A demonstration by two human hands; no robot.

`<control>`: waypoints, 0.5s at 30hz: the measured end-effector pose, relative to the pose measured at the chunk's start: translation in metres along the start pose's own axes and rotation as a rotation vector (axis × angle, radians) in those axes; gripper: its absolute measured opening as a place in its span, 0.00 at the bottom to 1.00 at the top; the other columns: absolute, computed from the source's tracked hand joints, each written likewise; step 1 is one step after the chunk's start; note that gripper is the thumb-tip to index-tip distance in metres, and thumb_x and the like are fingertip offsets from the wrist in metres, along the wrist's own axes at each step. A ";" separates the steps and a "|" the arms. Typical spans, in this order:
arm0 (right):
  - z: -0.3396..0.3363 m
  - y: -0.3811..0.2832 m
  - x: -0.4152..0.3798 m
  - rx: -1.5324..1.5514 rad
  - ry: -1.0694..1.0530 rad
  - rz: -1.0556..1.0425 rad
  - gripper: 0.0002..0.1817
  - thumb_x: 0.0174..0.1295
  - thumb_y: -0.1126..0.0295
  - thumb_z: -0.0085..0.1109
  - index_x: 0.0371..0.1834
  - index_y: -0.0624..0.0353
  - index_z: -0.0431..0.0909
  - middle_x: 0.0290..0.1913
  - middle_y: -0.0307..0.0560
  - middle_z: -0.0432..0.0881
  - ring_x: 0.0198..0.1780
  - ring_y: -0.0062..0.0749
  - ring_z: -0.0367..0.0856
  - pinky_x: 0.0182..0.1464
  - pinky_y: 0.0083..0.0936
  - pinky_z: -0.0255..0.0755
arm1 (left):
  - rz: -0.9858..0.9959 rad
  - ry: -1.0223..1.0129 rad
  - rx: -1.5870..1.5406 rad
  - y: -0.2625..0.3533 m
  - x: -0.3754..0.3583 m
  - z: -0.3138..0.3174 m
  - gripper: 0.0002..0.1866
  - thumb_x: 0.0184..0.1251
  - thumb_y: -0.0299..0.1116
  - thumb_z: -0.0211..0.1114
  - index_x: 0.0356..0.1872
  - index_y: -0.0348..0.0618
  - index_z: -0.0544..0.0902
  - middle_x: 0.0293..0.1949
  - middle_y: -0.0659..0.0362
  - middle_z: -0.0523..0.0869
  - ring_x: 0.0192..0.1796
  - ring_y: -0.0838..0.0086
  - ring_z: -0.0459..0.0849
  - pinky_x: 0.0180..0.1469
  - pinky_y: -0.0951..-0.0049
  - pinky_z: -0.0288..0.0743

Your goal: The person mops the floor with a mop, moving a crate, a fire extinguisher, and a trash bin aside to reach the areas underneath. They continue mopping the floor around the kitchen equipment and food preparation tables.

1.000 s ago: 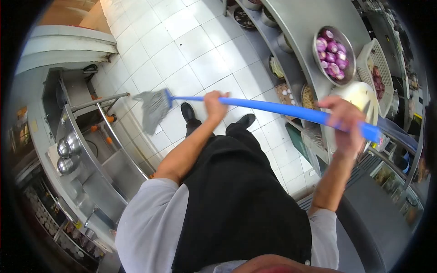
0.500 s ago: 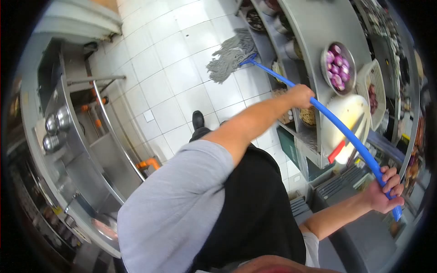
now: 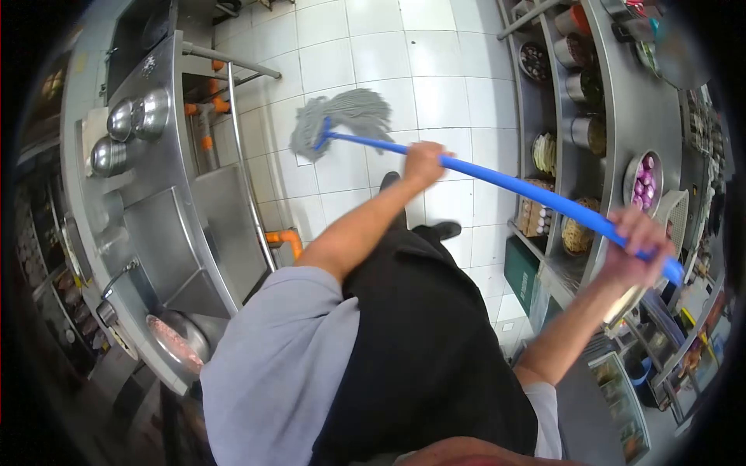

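A mop with a blue handle (image 3: 513,185) stretches across the view. Its grey string head (image 3: 346,116) lies spread on the white tiles toward the left. My left hand (image 3: 426,165) is wrapped around the handle's lower part, near the middle of the walkway. Close to the handle's upper end, my right hand (image 3: 639,247) grips it beside the right counter, slightly blurred. Both hands are closed on the mop.
On the left, a steel sink counter (image 3: 167,225) carries metal bowls (image 3: 140,120), with an orange pipe (image 3: 286,239) below. Shelves (image 3: 544,116) on the right hold pots and food. A bowl of purple onions (image 3: 643,182) sits on the right counter. A green crate (image 3: 522,272) is underneath.
The mop head has swept left, from beside the right shelves to near the sink counter. Both hands moved with the handle; my left hand went left and my right hand went up and slightly left.
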State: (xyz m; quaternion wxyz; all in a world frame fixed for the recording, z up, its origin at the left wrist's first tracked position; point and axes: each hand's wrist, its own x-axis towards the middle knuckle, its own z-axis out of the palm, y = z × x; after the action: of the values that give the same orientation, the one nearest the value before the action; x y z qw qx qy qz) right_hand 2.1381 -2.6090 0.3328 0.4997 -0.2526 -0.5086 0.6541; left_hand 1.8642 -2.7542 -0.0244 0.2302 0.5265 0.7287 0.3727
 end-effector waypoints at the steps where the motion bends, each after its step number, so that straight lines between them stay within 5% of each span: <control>1: 0.015 0.041 -0.001 0.065 -0.068 0.023 0.23 0.81 0.47 0.48 0.29 0.49 0.73 0.23 0.38 0.70 0.34 0.40 0.74 0.47 0.58 0.85 | 0.022 0.068 0.053 -0.031 -0.009 -0.030 0.20 0.68 0.41 0.73 0.18 0.44 0.80 0.26 0.50 0.85 0.33 0.49 0.85 0.40 0.46 0.75; 4: 0.074 0.142 -0.033 -0.014 -0.098 0.210 0.22 0.82 0.54 0.49 0.32 0.58 0.76 0.29 0.47 0.81 0.43 0.49 0.87 0.57 0.58 0.81 | -0.127 0.066 0.318 -0.172 -0.060 -0.090 0.19 0.70 0.42 0.72 0.21 0.43 0.81 0.27 0.48 0.83 0.37 0.48 0.83 0.44 0.45 0.75; 6: 0.101 0.191 -0.065 -0.093 -0.162 0.437 0.19 0.82 0.59 0.55 0.39 0.63 0.84 0.44 0.54 0.90 0.49 0.40 0.88 0.60 0.43 0.81 | -0.378 0.085 0.549 -0.216 -0.097 -0.134 0.14 0.67 0.40 0.74 0.29 0.43 0.82 0.38 0.48 0.86 0.45 0.49 0.84 0.50 0.47 0.77; 9: 0.113 0.244 -0.118 -0.213 -0.385 0.725 0.14 0.79 0.59 0.61 0.53 0.55 0.89 0.50 0.41 0.90 0.51 0.26 0.84 0.57 0.29 0.78 | -0.827 0.151 0.606 -0.295 -0.160 -0.150 0.19 0.65 0.41 0.75 0.54 0.48 0.86 0.64 0.49 0.83 0.66 0.46 0.81 0.69 0.52 0.79; 12: 0.093 0.243 -0.163 -0.337 -0.403 0.792 0.20 0.79 0.53 0.60 0.63 0.51 0.87 0.50 0.40 0.87 0.52 0.31 0.85 0.56 0.31 0.81 | -0.823 -0.112 0.697 -0.271 -0.177 -0.144 0.28 0.64 0.45 0.78 0.63 0.49 0.84 0.71 0.43 0.78 0.75 0.43 0.73 0.74 0.50 0.74; 15: 0.039 0.186 -0.192 -0.143 -0.166 0.758 0.18 0.81 0.54 0.57 0.55 0.56 0.87 0.55 0.48 0.89 0.57 0.35 0.87 0.53 0.32 0.87 | -0.620 0.024 0.550 -0.244 -0.187 -0.080 0.26 0.63 0.47 0.79 0.58 0.45 0.86 0.69 0.40 0.79 0.78 0.43 0.69 0.77 0.48 0.68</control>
State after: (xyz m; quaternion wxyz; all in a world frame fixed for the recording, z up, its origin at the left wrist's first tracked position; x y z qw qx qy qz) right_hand 2.1034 -2.7972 0.1418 0.1610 -0.4031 -0.4621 0.7734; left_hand 1.7240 -2.9944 -0.1777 0.1739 0.3198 0.9277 0.0832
